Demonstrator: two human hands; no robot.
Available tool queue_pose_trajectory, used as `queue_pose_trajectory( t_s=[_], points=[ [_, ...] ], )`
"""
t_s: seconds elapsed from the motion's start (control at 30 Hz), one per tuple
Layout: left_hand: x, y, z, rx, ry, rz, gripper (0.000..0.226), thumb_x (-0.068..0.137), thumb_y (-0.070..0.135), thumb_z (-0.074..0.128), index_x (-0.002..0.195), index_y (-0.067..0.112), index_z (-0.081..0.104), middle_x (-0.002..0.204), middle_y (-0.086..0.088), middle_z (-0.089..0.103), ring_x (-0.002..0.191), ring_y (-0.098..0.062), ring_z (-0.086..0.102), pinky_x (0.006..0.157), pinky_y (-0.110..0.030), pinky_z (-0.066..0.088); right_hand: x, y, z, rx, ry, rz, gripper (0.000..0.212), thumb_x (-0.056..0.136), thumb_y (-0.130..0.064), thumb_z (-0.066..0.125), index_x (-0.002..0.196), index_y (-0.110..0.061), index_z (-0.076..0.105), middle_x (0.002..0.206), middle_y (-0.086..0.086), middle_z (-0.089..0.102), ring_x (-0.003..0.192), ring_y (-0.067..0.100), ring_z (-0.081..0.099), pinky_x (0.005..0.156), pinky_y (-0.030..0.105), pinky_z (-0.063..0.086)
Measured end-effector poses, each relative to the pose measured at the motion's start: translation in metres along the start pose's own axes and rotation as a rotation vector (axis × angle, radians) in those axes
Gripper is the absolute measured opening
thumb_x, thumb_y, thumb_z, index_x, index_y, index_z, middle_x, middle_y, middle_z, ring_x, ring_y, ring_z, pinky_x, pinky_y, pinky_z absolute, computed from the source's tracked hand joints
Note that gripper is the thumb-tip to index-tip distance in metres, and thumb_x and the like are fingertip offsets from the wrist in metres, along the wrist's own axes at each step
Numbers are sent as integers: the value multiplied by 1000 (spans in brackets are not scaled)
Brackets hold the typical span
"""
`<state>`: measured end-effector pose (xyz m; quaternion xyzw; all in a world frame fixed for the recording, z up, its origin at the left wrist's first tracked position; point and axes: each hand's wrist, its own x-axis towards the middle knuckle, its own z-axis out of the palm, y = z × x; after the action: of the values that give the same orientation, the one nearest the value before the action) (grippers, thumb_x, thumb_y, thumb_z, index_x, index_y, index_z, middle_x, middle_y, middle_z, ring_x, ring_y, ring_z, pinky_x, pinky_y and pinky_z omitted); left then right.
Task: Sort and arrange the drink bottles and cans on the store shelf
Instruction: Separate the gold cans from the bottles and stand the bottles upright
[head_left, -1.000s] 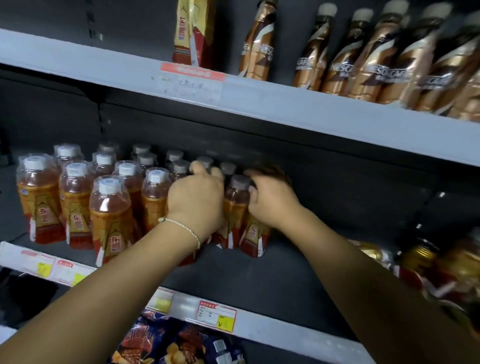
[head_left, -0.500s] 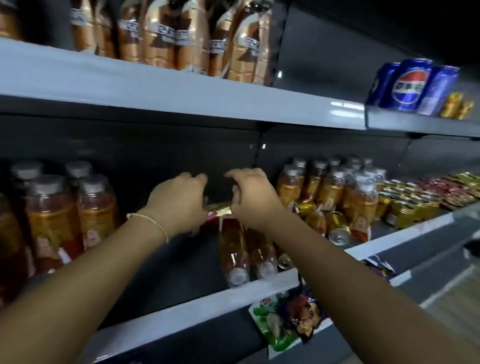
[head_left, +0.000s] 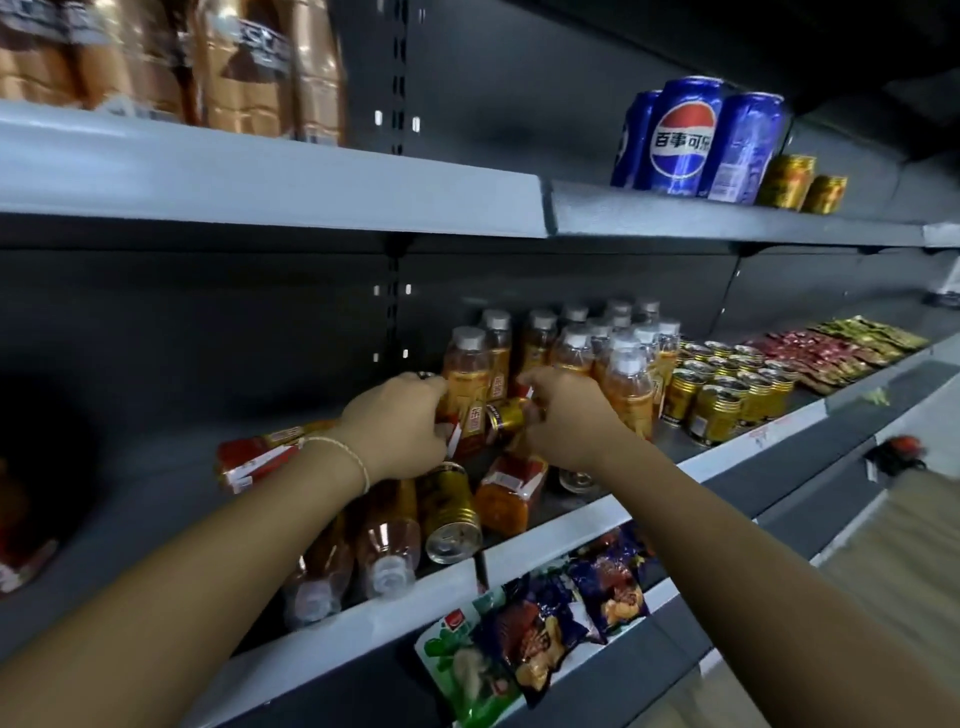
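Note:
My left hand is closed around the lower part of an upright orange tea bottle on the middle shelf. My right hand grips a small gold can that is tilted on its side right next to that bottle. Below my hands several tea bottles lie toppled with caps toward the shelf edge. Among them lie another gold can and a bottle on its side. One more bottle lies flat to the left.
Upright tea bottles stand just right of my hands, then rows of gold cans and flat packets. The upper shelf holds brown coffee bottles and blue Pepsi cans. Snack bags hang below.
My view and both hands have moved right along the shelf, away from the left bottle group and onto the toppled pile. My hands now hold a bottle and a can.

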<state>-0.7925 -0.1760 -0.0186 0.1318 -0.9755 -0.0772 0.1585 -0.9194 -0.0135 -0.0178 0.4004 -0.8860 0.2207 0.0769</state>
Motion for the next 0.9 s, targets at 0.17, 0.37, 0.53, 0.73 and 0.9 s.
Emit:
queue_pose_trajectory(
  t_s=[0.17, 0.37, 0.53, 0.73, 0.9],
  points=[
    [39, 43, 33, -16, -18, 16, 20, 89, 40, 60, 96, 24, 51, 101, 0, 56, 87, -18, 55, 68, -33, 49, 14, 58, -15, -60, 109, 38, 45, 86, -17, 60, 131, -20, 55, 111, 6, 61, 88, 18, 57, 67, 24, 47],
    [82, 80, 76, 35, -100, -40, 35, 91, 47, 55, 118, 25, 53, 100, 1, 54, 85, -17, 51, 64, -29, 42, 28, 104, -23, -240, 226, 88, 59, 89, -28, 56, 145, -21, 39, 153, 12, 34, 138, 36, 27, 114, 49, 28],
    [111, 89, 109, 118, -236, -78, 42, 92, 42, 48, 128, 21, 50, 110, -6, 60, 94, -28, 57, 68, -31, 41, 43, 132, -18, -139, 93, 146, 71, 92, -37, 60, 153, -29, 24, 161, 8, 21, 148, 36, 17, 116, 51, 26],
    [129, 87, 130, -6, -433, -215, 64, 83, 42, 55, 141, 23, 36, 130, -11, 56, 107, -29, 57, 75, -31, 44, 49, 152, -10, -77, 127, 124, 74, 86, -30, 71, 148, -35, 30, 156, 3, 24, 136, 36, 38, 97, 45, 50],
    [133, 87, 131, -11, -442, -227, 74, 72, 46, 63, 138, 27, 38, 119, -6, 59, 100, -25, 56, 70, -29, 43, 47, 153, 1, -96, 182, 104, 80, 86, -25, 73, 150, -33, 26, 158, 7, 20, 136, 37, 40, 94, 45, 51]
  ],
)
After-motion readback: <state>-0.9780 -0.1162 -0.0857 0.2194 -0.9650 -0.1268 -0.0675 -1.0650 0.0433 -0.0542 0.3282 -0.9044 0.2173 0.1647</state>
